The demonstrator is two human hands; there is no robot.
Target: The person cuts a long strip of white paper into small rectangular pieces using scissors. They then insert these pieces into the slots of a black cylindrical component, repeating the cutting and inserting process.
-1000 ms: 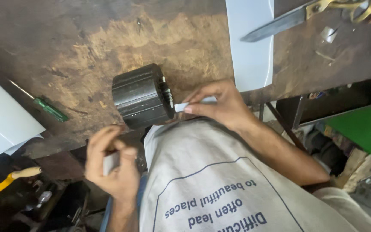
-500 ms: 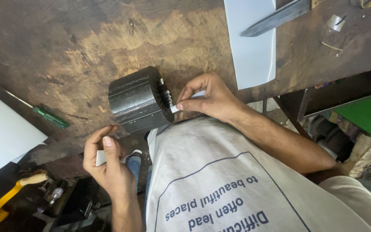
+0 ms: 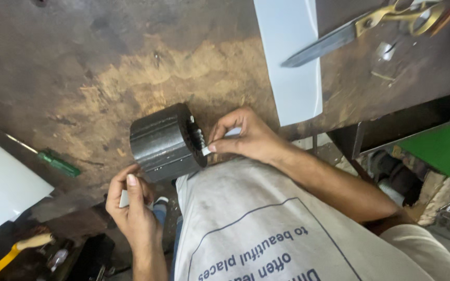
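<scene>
- Head view: A dark round metal motor core (image 3: 163,141) lies on its side at the near edge of the worn brown workbench (image 3: 105,62), with slots in its open end.
- The right hand (image 3: 246,138) is closed, pinching a small white paper strip (image 3: 208,150) between thumb and finger. The tip of the strip touches the slotted end of the core.
- The left hand (image 3: 131,205) is below the edge of the bench, just under the core. It is closed too, gripping another small white piece (image 3: 124,198).
- The step in hand looks like sliding the paper strip into one slot of the core.
- The next push would need a straight, soft move, so the thin strip does not bend or miss the slot. The core is close to the edge and may roll, so it may need steadying.
- A green-handled screwdriver (image 3: 53,162) lies to the left. A white sheet (image 3: 290,62) lies farther back, with big scissors (image 3: 355,31) partly on it. Another white sheet (image 3: 1,192) is at the far left.
</scene>
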